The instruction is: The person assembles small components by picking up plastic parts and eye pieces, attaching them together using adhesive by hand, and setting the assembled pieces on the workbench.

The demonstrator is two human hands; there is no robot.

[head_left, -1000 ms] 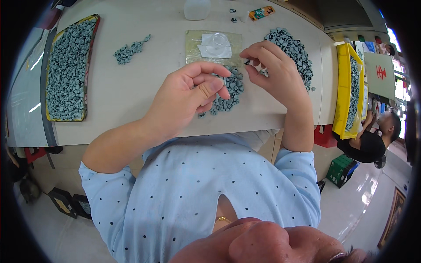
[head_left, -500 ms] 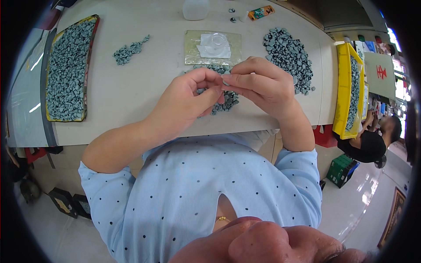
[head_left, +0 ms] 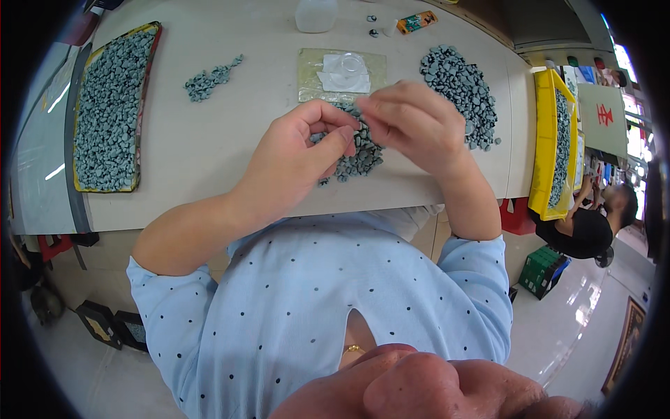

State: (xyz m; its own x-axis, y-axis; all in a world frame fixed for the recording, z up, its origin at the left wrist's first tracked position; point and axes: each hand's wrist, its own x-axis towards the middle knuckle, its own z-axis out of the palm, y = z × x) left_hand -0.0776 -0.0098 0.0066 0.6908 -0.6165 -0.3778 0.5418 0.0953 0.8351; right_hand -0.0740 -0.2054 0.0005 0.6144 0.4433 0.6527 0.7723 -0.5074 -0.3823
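Note:
My left hand [head_left: 303, 143] is closed over a pile of small grey-green stone-like pieces [head_left: 359, 160], thumb and forefinger curled toward each other. Whatever sits between those fingertips is too small to make out. Just to the right, my right hand [head_left: 415, 122] is raised apart from the left, its bent fingers smeared by motion, so I cannot see if they hold a piece. Beyond the hands lies a flat yellowish pad [head_left: 310, 77], with a white sheet [head_left: 342, 82] and a small clear round dish [head_left: 353, 64] on it.
A larger heap of pieces [head_left: 457, 91] lies at right, a small cluster [head_left: 209, 82] at left. A full tray [head_left: 139, 146] stands far left. A yellow bin [head_left: 541, 146] sits at the right edge, near another person [head_left: 583, 227]. A translucent container [head_left: 316, 15] and orange packet [head_left: 417, 22] stand behind.
My hands were together at the fingertips, with a small grey-green piece between them. Now my right hand has drawn away slightly up and right; my left has barely moved.

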